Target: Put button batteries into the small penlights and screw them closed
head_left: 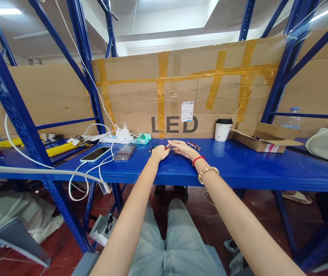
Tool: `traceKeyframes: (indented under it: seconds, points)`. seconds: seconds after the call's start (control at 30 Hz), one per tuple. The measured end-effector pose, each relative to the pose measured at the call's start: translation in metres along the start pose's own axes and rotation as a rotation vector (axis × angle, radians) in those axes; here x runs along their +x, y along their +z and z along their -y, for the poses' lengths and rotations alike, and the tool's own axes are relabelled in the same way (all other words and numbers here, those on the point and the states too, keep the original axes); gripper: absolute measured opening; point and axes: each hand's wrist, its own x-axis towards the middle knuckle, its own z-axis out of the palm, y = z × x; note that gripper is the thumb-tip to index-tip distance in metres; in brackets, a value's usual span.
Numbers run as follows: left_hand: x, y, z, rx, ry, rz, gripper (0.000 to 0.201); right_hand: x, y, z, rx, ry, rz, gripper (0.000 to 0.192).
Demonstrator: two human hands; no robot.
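Two hands meet over a small red piece on a glossy blue metal shelf
Left hand (pixel 160 152) curled and right hand (pixel 182 147) pinching the red piece (pixel 167 147) between them, near a paper cup (pixel 223 130) and taped cardboard (pixel 181 92)

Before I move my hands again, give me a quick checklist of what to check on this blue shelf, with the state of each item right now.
1. Small red item held between left hand and right hand: ok, both touch it, though it is too small to identify.
2. Both hands resting on the blue shelf: ok.
3. Paper cup upright, lid on, apart from the right hand: ok.
4. Phone lying flat, left of the left hand, not touching it: ok.
5. White cables hanging over the shelf's front edge near the left arm: not ok, could snag.
6. Small coloured pieces behind the hands: cannot tell what they are.
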Motion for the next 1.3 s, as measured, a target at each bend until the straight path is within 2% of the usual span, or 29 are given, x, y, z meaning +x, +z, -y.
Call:
traceKeyframes:
  seconds: [0.4,0.77,0.93,1.3]
  points:
    - [0.002,0.002,0.002,-0.019,0.041,-0.028,0.028,0.002,-0.003,-0.004,0.019,-0.009,0.003,0.027]
    - [-0.005,-0.001,0.002,-0.104,0.188,-0.141,0.028,0.003,-0.001,-0.002,0.076,-0.008,-0.132,0.024]
    - [-0.006,-0.002,0.002,-0.139,0.257,-0.161,0.029,0.002,-0.002,0.002,0.092,0.022,-0.147,0.025]
    - [0.000,0.004,0.004,-0.218,0.303,-0.232,0.029,-0.001,0.005,0.009,0.057,0.031,-0.192,0.025]
